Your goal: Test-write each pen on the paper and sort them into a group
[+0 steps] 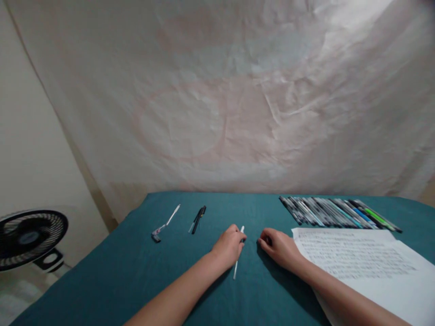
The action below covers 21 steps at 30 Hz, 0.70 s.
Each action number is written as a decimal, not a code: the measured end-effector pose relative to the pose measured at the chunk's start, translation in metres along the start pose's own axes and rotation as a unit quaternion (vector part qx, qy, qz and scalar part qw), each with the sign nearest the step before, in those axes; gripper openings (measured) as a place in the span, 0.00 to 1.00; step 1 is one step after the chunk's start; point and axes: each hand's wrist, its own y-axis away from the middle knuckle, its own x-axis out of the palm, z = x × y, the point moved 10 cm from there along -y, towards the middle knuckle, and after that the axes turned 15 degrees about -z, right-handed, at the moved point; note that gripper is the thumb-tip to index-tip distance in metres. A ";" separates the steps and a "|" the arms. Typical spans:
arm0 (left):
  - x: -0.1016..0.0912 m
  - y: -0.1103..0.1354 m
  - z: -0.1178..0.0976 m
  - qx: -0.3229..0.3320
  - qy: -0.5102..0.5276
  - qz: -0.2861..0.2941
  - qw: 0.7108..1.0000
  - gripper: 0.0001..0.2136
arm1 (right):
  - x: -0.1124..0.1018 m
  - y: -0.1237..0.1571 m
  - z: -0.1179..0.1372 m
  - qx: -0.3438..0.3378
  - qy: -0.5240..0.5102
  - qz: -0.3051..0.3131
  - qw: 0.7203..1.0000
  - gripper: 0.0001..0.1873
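My left hand [229,246] is closed around the middle of a slim white pen [236,268], held just over or on the green cloth. The pen's white upper end rises above my fingers and its thin lower end points towards me. Something small and dark shows at my fingertips; I cannot make out what it is. To the right, my right hand [278,246] rests on the cloth with its fingers curled in, and nothing shows in them. That wrist lies by the left edge of a sheet of handwritten paper [353,253], with the forearm across it.
A green cloth [136,280] covers the table. Farther back lie a row of many pens [336,213] on the right, dark pens [199,219] left of centre, and a white stick-like item [173,214] by a small dark object [156,235]. A fan [32,237] stands left.
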 end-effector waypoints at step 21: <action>0.037 -0.024 0.010 -0.101 0.237 -0.022 0.966 0.19 | -0.006 0.001 -0.009 0.031 -0.042 -0.044 0.998 0.08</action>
